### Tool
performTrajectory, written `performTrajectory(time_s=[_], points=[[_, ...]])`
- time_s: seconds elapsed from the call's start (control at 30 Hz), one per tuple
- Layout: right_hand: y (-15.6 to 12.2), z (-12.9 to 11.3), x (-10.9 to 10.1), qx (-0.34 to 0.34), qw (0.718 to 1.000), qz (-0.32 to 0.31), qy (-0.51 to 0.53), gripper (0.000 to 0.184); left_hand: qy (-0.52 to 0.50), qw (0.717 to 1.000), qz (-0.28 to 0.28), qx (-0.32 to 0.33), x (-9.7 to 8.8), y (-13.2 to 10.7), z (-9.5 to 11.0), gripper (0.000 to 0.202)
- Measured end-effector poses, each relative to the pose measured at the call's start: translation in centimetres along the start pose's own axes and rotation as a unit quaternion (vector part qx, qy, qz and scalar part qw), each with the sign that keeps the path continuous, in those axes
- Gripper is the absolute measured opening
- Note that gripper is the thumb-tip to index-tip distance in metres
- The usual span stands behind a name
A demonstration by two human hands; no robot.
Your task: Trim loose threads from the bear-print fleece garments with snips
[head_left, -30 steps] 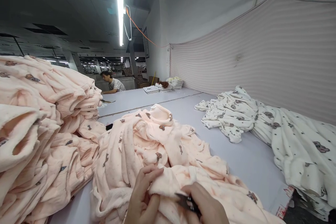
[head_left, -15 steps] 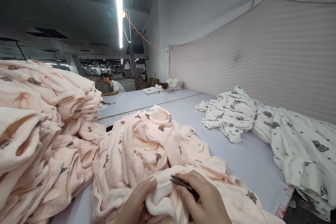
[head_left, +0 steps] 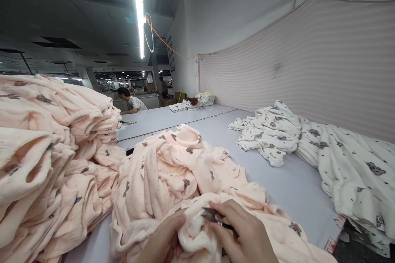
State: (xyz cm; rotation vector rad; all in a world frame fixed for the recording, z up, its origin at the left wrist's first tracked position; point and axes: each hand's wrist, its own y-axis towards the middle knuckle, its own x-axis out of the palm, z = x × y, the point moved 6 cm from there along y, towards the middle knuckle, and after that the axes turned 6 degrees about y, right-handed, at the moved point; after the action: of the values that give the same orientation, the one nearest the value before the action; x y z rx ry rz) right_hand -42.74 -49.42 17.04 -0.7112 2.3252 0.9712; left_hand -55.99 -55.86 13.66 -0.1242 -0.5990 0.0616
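A crumpled pink fleece garment [head_left: 182, 172] with small bear prints lies on the grey table [head_left: 286, 185] right in front of me. My left hand [head_left: 162, 240] is closed on a fold of its pale edge at the bottom of the view. My right hand [head_left: 243, 236] is closed round small thread snips [head_left: 211, 215], whose dark blades point left at the fabric edge between my two hands.
A tall stack of pink garments [head_left: 46, 152] fills the left side. A heap of white printed garments [head_left: 324, 152] lies at the right along a striped fabric wall. Farther back a person [head_left: 131, 100] bends over another table, with folded stacks [head_left: 197, 99] near the wall.
My right hand with the snips has moved up and left onto the fabric edge. My left hand has shifted its hold and bunched the fold closer to the blades.
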Motion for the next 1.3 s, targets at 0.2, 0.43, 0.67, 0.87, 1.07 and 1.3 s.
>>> performTrajectory(time_s=[0.2, 0.43, 0.67, 0.87, 1.07, 1.3], points=[[-0.5, -0.3, 0.2, -0.038, 0.993, 0.083, -0.077, 0.019, -0.006, 1.000, 0.023, -0.019, -0.3, -0.1, 0.0, 0.032], [-1.2, 0.1, 0.3, -0.034, 0.997, 0.063, -0.028, 0.025, 0.001, 1.000, 0.001, -0.026, -0.4, 0.2, -0.2, 0.042], [-0.7, 0.8, 0.1, 0.045, 0.994, 0.084, 0.046, 0.017, 0.000, 1.000, -0.010, -0.025, -0.7, 0.8, -0.6, 0.042], [-0.8, 1.6, -0.6, 0.093, 0.983, 0.069, 0.139, 0.017, 0.094, 0.992, 0.088, -0.003, -1.7, 0.3, 0.6, 0.034], [-2.5, 6.2, -2.0, 0.225, 0.920, 0.160, 0.279, 0.026, 0.078, 0.946, 0.252, 0.189, -4.3, 0.8, 6.4, 0.040], [-2.8, 7.6, -0.1, 0.274, 0.849, 0.107, 0.439, 0.039, 0.598, 0.776, 0.083, 0.183, 3.5, 4.7, 3.1, 0.017]])
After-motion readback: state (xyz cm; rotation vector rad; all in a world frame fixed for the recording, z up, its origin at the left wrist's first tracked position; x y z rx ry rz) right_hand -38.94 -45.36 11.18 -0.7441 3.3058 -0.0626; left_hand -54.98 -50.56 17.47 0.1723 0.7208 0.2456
